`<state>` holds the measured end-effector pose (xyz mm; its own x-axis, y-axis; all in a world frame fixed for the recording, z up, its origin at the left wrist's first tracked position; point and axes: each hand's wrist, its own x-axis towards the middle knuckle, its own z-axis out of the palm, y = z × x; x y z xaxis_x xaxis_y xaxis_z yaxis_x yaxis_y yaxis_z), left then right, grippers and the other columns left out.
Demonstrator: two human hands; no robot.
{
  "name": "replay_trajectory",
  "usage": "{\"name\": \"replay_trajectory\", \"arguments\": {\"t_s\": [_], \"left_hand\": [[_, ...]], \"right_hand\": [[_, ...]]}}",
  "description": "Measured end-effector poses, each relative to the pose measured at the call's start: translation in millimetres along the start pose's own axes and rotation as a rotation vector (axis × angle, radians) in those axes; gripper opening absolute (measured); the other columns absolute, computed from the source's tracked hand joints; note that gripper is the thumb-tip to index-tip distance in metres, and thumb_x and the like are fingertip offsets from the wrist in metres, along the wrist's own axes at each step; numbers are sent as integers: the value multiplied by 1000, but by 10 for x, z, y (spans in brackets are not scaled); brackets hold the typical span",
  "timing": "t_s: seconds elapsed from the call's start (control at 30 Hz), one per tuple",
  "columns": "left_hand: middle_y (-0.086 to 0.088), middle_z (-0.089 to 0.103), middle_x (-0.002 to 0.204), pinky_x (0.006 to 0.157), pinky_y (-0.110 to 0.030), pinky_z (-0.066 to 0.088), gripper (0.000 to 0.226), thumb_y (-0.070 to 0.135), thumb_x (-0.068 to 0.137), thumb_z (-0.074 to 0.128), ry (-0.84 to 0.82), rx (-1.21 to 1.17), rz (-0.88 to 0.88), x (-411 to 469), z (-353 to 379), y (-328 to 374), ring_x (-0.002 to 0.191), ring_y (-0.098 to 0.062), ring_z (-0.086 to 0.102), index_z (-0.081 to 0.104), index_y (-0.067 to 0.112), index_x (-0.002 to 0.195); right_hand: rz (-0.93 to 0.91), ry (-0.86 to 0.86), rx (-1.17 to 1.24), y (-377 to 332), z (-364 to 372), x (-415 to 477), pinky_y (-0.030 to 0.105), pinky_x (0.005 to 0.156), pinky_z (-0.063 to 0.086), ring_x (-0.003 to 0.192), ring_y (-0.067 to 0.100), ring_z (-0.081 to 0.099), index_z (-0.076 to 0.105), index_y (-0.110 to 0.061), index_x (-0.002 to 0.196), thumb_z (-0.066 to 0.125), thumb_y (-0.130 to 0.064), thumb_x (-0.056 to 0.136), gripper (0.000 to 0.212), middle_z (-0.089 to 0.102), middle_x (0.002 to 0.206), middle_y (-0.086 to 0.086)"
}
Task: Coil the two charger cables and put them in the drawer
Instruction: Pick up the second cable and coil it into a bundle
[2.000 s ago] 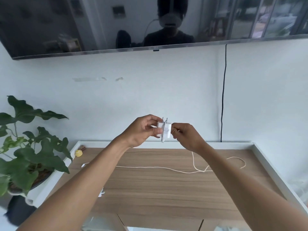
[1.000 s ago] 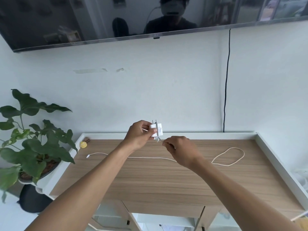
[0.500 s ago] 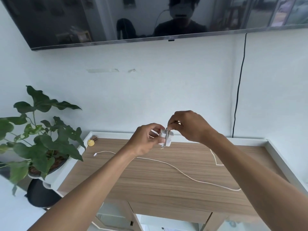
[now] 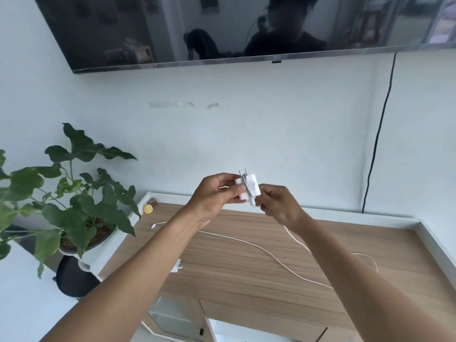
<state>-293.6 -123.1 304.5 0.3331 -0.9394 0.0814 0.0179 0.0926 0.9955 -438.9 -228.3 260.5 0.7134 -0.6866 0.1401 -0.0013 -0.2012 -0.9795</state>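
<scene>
Charger block [image 4: 251, 188] sits between both grips: left hand [image 4: 214, 195] clamps it, right hand [image 4: 279, 206] pinches its cable [image 4: 295, 239].

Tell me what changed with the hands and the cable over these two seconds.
The right hand, pinching the cable, dipped below the charger plug, swung over it and came back down on its right, winding cable round it; the slack on the table shifted. The left hand kept gripping the plug; the cable's free end stayed near the table's left edge.
</scene>
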Motion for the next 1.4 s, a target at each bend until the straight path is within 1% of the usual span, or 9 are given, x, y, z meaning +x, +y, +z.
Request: {"name": "replay_trajectory", "arguments": {"t_s": [0.07,0.17,0.37,0.5,0.77,0.93,1.07,1.27,1.4], "left_hand": [[-19,63,90,72,-30,60,18,1,85,66,65,-29,-15,39,-25,-18,75,-23,69,64,-6,102],[-12,66,85,69,-27,59,14,5,84,69,158,25,-40,81,-57,-92,73,-17,68,66,1,97],[0,69,78,65,-25,50,13,11,83,71,280,128,-71,132,-70,-264,67,-8,63,67,14,95],[-3,66,78,70,-29,57,10,8,85,69,286,86,-61,147,-55,-330,58,-5,63,66,14,91],[-4,69,86,84,-45,57,13,12,83,72,344,216,-18,205,-82,-425,75,-22,71,63,16,93],[-2,69,82,79,-40,58,17,13,81,74,303,390,62,166,-86,-472,75,-18,69,63,21,91],[-4,70,87,75,-25,54,23,14,78,77,269,508,141,127,-51,-462,85,-16,66,62,17,96],[-3,69,94,81,-35,55,27,15,78,78,194,478,158,122,-115,-485,87,-18,65,61,21,98],[5,68,96,78,-25,53,35,15,80,76,146,448,144,84,-103,-466,85,-11,67,60,30,107]], "right_hand": [[2,20,-18,142,174,-43,18,49,31,46,4,36,69,-17,77,52,-18,97,27,49,60,1],[9,73,-152,239,376,-127,20,56,37,50,3,42,72,-28,81,56,-32,94,21,51,56,-8],[-41,158,-331,215,515,-225,30,55,37,55,14,42,71,-9,87,53,-30,96,29,48,57,5],[-28,186,-435,217,413,-179,36,57,42,52,16,40,72,-12,85,54,-27,95,25,50,54,2],[-79,128,-680,79,309,-220,33,57,40,56,20,43,68,-19,80,53,-27,94,22,48,55,-7],[-83,91,-827,-52,199,-218,37,65,52,74,27,60,68,-19,87,47,-30,94,25,69,78,2],[-102,58,-970,-196,87,-171,35,67,51,76,27,58,64,-17,80,46,-29,93,25,67,77,1],[-183,30,-1061,-446,-58,-128,32,70,47,85,21,61,68,-27,95,48,-39,95,24,68,91,-8],[-230,14,-1095,-547,-114,-95,29,67,41,87,20,61,67,-26,96,49,-41,95,23,68,94,-9]]}}
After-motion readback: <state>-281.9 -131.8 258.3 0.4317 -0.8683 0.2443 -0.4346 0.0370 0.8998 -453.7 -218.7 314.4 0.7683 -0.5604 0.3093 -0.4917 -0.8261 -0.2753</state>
